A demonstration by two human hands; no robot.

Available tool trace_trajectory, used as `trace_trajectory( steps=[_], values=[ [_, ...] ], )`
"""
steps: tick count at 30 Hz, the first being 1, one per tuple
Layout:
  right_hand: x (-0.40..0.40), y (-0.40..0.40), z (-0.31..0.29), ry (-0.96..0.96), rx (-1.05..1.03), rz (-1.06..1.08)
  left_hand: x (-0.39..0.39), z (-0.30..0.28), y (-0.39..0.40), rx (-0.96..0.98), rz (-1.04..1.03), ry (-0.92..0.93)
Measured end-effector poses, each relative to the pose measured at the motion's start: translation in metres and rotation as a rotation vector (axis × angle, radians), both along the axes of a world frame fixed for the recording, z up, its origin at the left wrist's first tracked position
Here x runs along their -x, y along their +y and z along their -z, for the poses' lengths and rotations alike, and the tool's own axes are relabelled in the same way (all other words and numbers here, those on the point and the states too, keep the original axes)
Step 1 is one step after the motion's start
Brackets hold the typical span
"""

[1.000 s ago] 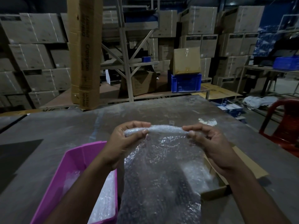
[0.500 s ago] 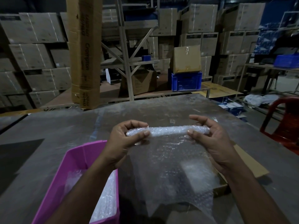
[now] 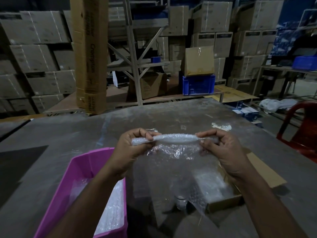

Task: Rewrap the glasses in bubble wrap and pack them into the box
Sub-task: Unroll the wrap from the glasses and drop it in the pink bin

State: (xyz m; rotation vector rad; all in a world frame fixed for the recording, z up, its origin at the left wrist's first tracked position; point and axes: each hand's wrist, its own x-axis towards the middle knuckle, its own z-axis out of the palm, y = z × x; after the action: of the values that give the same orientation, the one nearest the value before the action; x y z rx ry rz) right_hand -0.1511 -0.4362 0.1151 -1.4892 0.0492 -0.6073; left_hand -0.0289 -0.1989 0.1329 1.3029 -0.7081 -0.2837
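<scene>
A long roll of bubble wrap [image 3: 175, 139] is held level above the table, with a loose sheet hanging from it toward me. My left hand [image 3: 130, 152] pinches the roll's left end. My right hand [image 3: 221, 150] pinches its right end. What lies inside the roll is hidden. Below the hanging sheet sits an open cardboard box [image 3: 224, 202] with wrapped items inside, blurred through the plastic.
A pink plastic bin [image 3: 82, 170] holding bubble-wrapped pieces stands at my lower left. The grey table [image 3: 60, 140] stretches ahead. A red chair [image 3: 301, 127] is at the right edge. Stacked cartons, a metal rack and a blue crate [image 3: 197, 85] fill the background.
The roll has been turned further, so the hanging sheet is shorter. Both hands have shifted slightly outward along the roll and lifted it a little.
</scene>
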Motion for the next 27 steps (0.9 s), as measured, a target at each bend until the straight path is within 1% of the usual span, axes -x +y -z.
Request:
trace_trajectory(
  steps=[5, 8, 12, 15, 19, 22, 27],
  values=[
    [0.0003, -0.0008, -0.0001, 0.003, -0.012, -0.007, -0.0049, 0.0036, 0.0053, 0.017, 0.074, 0.059],
    [0.0018, 0.0020, -0.0023, -0.020, -0.025, -0.029, -0.0050, 0.0051, 0.0045, 0.041, 0.043, 0.084],
    [0.0006, 0.0052, -0.0023, -0.003, -0.039, 0.034, -0.0020, 0.0046, 0.0023, 0.040, -0.002, 0.043],
    [-0.0009, 0.0049, -0.0007, 0.032, -0.037, 0.023, -0.0002, 0.0049, 0.0017, 0.001, -0.017, 0.024],
    [-0.0029, 0.0057, 0.0003, 0.082, -0.096, -0.007, 0.0008, 0.0021, 0.0039, -0.045, -0.027, 0.028],
    [-0.0028, 0.0074, -0.0003, 0.078, -0.141, -0.020, -0.0025, 0.0022, 0.0061, -0.071, -0.035, 0.034],
    [-0.0045, 0.0075, 0.0016, 0.057, -0.164, -0.049, -0.0069, 0.0051, 0.0077, -0.183, -0.104, -0.040]
  ],
)
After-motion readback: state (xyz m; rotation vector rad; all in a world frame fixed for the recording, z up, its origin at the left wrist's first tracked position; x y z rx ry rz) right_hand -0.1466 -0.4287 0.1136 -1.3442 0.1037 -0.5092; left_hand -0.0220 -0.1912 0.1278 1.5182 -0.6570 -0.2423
